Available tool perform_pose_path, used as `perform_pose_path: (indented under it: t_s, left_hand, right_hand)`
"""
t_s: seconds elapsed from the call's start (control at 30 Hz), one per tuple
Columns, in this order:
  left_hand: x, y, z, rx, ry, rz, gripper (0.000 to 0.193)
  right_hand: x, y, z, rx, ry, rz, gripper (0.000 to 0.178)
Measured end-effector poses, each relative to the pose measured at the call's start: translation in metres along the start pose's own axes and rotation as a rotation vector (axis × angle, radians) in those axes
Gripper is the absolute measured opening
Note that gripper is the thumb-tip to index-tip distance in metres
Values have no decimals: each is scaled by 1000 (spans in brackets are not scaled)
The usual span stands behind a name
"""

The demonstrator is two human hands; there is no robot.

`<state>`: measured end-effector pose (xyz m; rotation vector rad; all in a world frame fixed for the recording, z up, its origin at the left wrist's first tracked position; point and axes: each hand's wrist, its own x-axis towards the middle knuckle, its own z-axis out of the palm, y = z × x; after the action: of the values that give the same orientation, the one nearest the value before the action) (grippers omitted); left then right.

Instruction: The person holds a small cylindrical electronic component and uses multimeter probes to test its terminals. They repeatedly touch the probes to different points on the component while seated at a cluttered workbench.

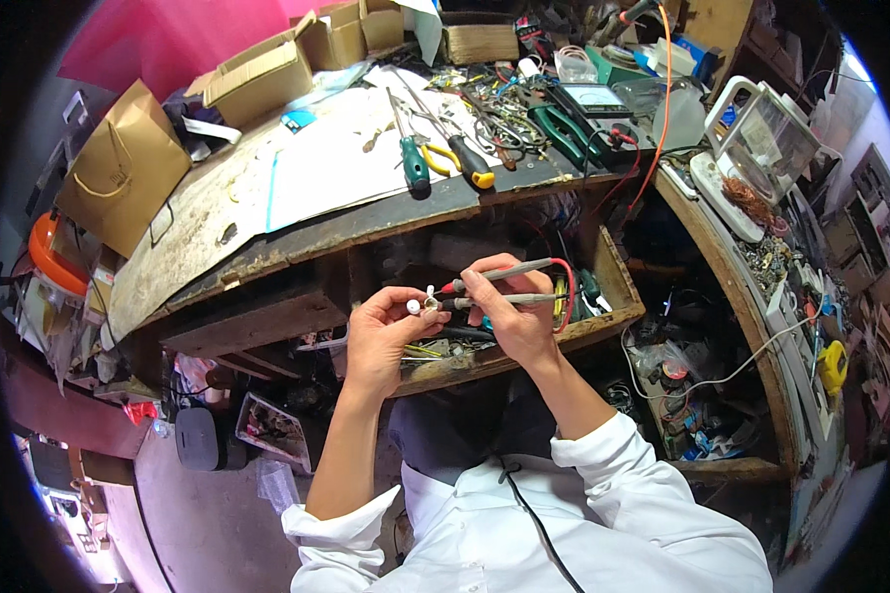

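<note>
My left hand point(378, 321) is closed, pinching a small white part point(413, 307) with what looks like a metal piece beside it; its exact kind is too small to tell. Two grey test probes, an upper one with a red collar point(526, 269) and a lower one with a black collar point(524, 298), are gripped together in my right hand point(509, 321). Their tips point left and reach the part; whether both touch it, I cannot tell. From the upper probe a red lead point(570, 287) loops down. Both hands are above an open drawer point(603, 321) full of tools.
On the bench lie a green screwdriver point(414, 166), a black-and-yellow screwdriver point(475, 166), green-handled pliers point(560, 133) and white paper point(331, 163). An analog multimeter point(595, 99) stands behind, right. A paper bag point(124, 168) is at left, a yellow tape measure point(834, 366) at right.
</note>
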<state>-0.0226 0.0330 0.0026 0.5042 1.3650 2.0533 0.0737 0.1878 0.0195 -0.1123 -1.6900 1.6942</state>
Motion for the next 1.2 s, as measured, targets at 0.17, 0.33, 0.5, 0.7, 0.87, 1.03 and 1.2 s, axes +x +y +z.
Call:
perform_pose_path:
  t_s: [0.17, 0.33, 0.5, 0.7, 0.87, 1.03, 1.2]
  left_hand:
    - [1, 0, 1, 4, 6, -12, 19]
    - [1, -1, 0, 5, 5, -13, 19]
    - [1, -2, -1, -11, -13, -4, 20]
    - [1, -2, -1, -12, -10, 8, 18]
    - [1, -2, -2, -13, -10, 9, 17]
    - [1, -1, 0, -22, -14, 12, 18]
    - [1, -2, -2, -28, -14, 11, 18]
  right_hand:
    - [1, 1, -1, 7, -3, -4, 11]
    - [2, 2, -2, 0, -7, -12, 10]
    - [0, 4, -1, 19, 14, -15, 8]
    - [0, 6, -1, 23, 8, -35, 11]
    - [0, 6, 0, 9, 13, -53, 11]
    - [-1, 5, -1, -12, 13, -49, 12]
    - [-2, 0, 0, -38, -5, -39, 11]
